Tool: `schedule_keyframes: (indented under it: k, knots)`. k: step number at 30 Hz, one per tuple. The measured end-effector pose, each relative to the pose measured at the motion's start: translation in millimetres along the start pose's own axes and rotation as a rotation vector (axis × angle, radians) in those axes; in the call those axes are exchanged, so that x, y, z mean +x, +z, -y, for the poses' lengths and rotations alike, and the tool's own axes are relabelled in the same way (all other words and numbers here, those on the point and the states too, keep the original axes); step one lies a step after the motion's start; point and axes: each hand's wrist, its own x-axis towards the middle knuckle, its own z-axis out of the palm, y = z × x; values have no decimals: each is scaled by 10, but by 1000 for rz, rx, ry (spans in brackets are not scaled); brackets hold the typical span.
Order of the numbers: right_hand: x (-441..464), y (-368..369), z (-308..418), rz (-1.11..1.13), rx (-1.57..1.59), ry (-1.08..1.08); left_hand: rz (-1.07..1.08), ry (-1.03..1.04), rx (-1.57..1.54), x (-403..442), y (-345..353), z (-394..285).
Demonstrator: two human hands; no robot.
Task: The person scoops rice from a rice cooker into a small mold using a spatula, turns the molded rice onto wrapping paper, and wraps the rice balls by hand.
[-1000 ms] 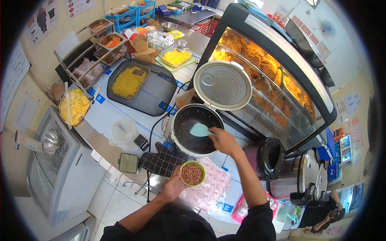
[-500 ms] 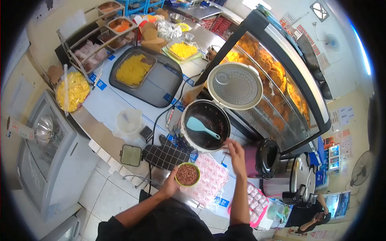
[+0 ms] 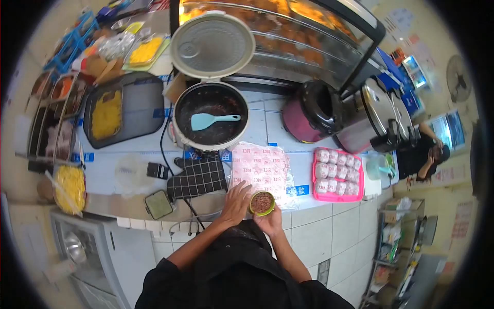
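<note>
My right hand (image 3: 270, 222) holds a small green bowl (image 3: 252, 208) of reddish-brown rice (image 3: 263, 202) at the counter's front edge. Just left of it, my left hand (image 3: 235, 207) lies with fingers stretched over the near edge of a stack of printed pink-and-white wrapping sheets (image 3: 260, 167). Behind the sheets stands an open rice cooker (image 3: 242, 135), its dark pot nearly bare apart from stuck grains. A light blue rice paddle (image 3: 206, 120) rests inside the pot, and the round lid (image 3: 213, 46) is tipped back.
A pink tray (image 3: 337, 198) of wrapped rice balls sits to the right, below a pink cooker (image 3: 303, 123) and a steel cooker (image 3: 368, 113). A checkered oven mitt (image 3: 198, 177) lies left of the sheets. A heated display case (image 3: 288, 46) stands behind.
The bowl of rice has passed from my left hand to my right. My right hand has come down from beside the cooker; my left now reaches onto the sheets. The view has turned right.
</note>
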Motion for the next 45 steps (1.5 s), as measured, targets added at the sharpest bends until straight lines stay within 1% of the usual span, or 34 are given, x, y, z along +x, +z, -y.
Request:
schedule_keyframes:
  k: [1, 2, 3, 4, 5, 6, 8, 10, 12, 16, 18, 19, 21, 22, 24, 25, 27, 28, 30, 31, 33, 34, 35, 36, 37, 38, 39, 40, 42, 43, 45]
  knots:
    - [-9, 3, 127, -72, -30, -66, 61, 35, 35, -14, 65, 164]
    - [8, 9, 235, -149, -65, -124, 70, 44, 36, -45, 112, 291]
    - [76, 0, 330, -285, -175, -249, 175, 94, 189, -87, 160, 409]
    - [145, 35, 402, -305, -411, -369, 277, 140, 340, -154, 222, 542]
    - [261, -36, 482, -378, -482, -466, 317, 158, 416, -226, 269, 638]
    - [387, -99, 557, -449, -555, -561, 311, 153, 414, -309, 319, 721]
    - [608, -60, 532, -566, -1080, -784, 355, 178, 494, -381, 319, 730]
    - [844, -203, 506, -474, -1704, -1071, 349, 163, 485, -385, 316, 733]
    - [916, -242, 472, -356, -2269, -1085, 337, 145, 472, -382, 330, 713]
    - [942, -254, 452, -347, -2260, -1099, 380, 112, 472, -379, 270, 666]
    - [914, -190, 508, -355, -2331, -997, 386, 111, 461, -339, 268, 648]
    - [914, -177, 536, -356, -2333, -1006, 397, 101, 472, -337, 257, 633]
    - [914, -165, 586, -278, -2300, -987, 406, 93, 478, -330, 246, 615]
    - [902, -135, 601, -279, -2304, -989, 410, 82, 468, -322, 239, 622]
    - [835, -113, 607, -214, -2261, -1098, 422, 68, 454, -352, 244, 632]
    - [790, -89, 621, -218, -2261, -1097, 422, 73, 450, -358, 236, 632]
    - [705, -15, 708, -386, -1887, -1099, 423, 77, 453, -346, 180, 650]
    - [685, -83, 835, -455, -1822, -1166, 446, 59, 410, -339, 134, 612]
    - [596, -12, 1112, -653, -1733, -1191, 476, 43, 366, -341, 94, 612]
    - [560, -47, 1273, -663, -1728, -1197, 453, 89, 324, -320, 83, 635]
    - [523, -308, 1630, -870, -1916, -1070, 452, 166, 280, -292, 69, 661]
    - [571, -493, 1761, -908, -1896, -1106, 437, 172, 280, -263, 39, 658]
    - [620, -658, 1947, -853, -2003, -1095, 431, 203, 275, -147, 54, 609]
    - [554, -734, 2106, -815, -2109, -1077, 303, 328, 264, -129, 88, 533]
    - [493, -685, 2182, -808, -2089, -1039, 310, 318, 310, -106, 143, 499]
    - [480, -608, 2206, -800, -2067, -999, 320, 336, 289, -79, 166, 518]
    - [439, -470, 2191, -854, -2087, -927, 330, 340, 272, -67, 205, 523]
    - [423, -360, 2147, -898, -2098, -842, 366, 389, 265, -52, 241, 447]
    - [481, -445, 2012, -1044, -2359, -1079, 393, 385, 350, -12, 213, 355]
    - [497, -460, 1915, -1087, -2332, -1102, 413, 417, 353, 13, 237, 416]
    - [425, -490, 1685, -1051, -2322, -1228, 419, 422, 358, 25, 339, 611]
